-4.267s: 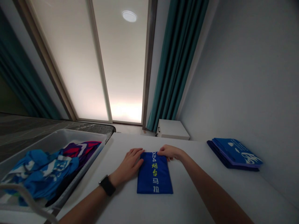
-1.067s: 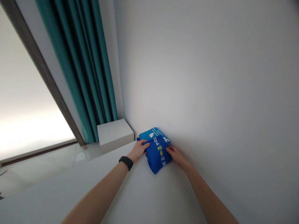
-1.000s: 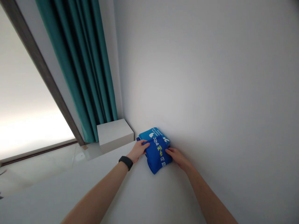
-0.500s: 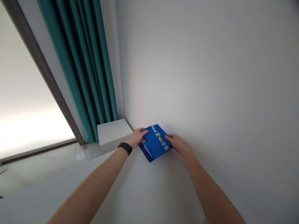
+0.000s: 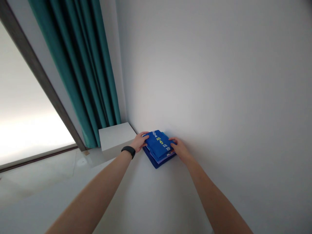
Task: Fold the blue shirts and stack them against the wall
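A blue folded cloth (image 5: pixel 157 151), printed with white and yellow characters, lies on the white surface by the wall. It looks like a fabric bag, but I cannot tell for sure. My left hand (image 5: pixel 139 142), with a black band on the wrist, pinches the upper layer at its left corner, thumb on top. At the right corner, the fingers of my right hand (image 5: pixel 179 148) are closed on the same layer. Between this raised layer and the dark blue one beneath, light blue and purple material shows along the edges.
A white box-shaped block (image 5: pixel 117 135) stands left of my left hand, in the corner. Behind it hang teal curtains (image 5: pixel 90 65). A plain white wall (image 5: pixel 207 81) rises beyond the cloth, and a glossy pale floor (image 5: pixel 48 172) lies at the lower left.
The upper layer of the blue cloth has shifted left and lifted at the right, exposing more of the layers underneath. Both hands have moved slightly left with it.
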### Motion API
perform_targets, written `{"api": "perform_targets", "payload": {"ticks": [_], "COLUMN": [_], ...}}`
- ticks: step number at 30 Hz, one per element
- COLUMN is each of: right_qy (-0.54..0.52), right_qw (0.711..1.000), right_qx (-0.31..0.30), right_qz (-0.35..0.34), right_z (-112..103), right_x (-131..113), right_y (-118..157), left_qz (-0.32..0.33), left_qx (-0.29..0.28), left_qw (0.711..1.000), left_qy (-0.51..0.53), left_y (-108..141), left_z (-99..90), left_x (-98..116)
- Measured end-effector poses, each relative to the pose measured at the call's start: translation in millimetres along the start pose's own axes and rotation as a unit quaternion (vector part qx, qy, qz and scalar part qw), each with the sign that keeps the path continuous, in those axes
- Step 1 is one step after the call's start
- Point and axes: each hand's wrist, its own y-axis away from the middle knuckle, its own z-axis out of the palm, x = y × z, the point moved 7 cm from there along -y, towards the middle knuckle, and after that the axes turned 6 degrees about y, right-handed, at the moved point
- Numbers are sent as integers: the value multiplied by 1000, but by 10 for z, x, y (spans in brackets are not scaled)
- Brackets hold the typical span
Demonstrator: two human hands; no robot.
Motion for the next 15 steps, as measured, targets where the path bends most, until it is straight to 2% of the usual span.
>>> {"api": "perform_targets", "payload": {"ticks": [8, 15], "right_qy": [-5, -53], "right_qw": [995, 989], "right_qx": [98, 138], "right_qz": [-12, -6], "right_z": [44, 25], "right_x": [180, 348], "right_y": [46, 207], "left_qz": [30, 120], "left_qx": [14, 44], "left_qw": [998, 985], "left_qy": [-47, -114], "left_y": [-93, -111], "left_z": [15, -55], "left_x": [6, 128]}}
